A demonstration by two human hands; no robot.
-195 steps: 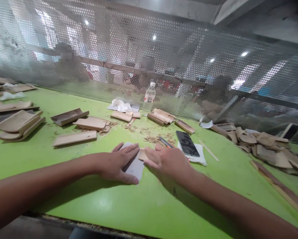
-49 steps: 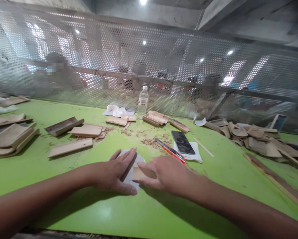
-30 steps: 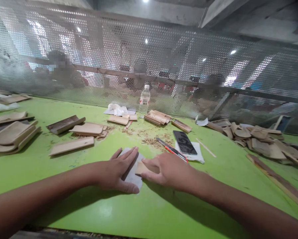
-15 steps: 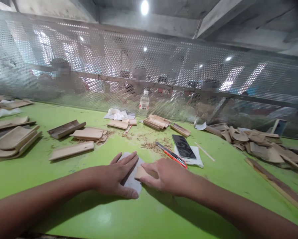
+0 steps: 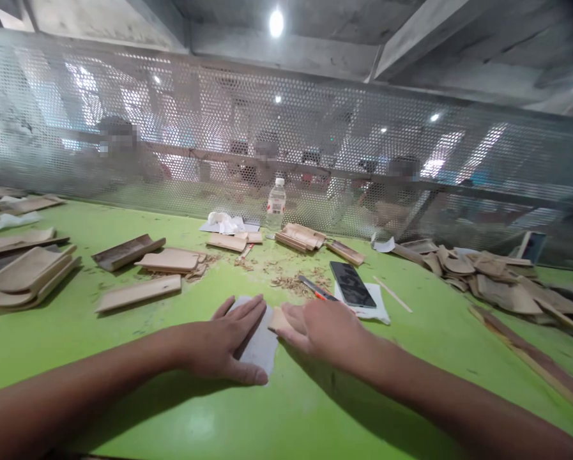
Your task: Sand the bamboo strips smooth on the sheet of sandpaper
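Flat on a pale grey-white sheet, which looks like sandpaper turned face up or paper, lies my left hand, fingers stretched out and thumb apart. My right hand grips a small light piece of bamboo between thumb and fingers. The bamboo's free end is at the right edge of the sheet; most of the piece is hidden in my palm. Just beyond the right hand lies a utility knife with an orange body, partly covered by that hand.
A phone rests on white tissue. Wood shavings are scattered ahead. Bamboo pieces lie left, with a heap right. A water bottle stands before a perforated metal screen; people sit behind it.
My right hand has moved slightly right and away from me with the bamboo piece, covering more of the knife. My left hand stays on the sheet.
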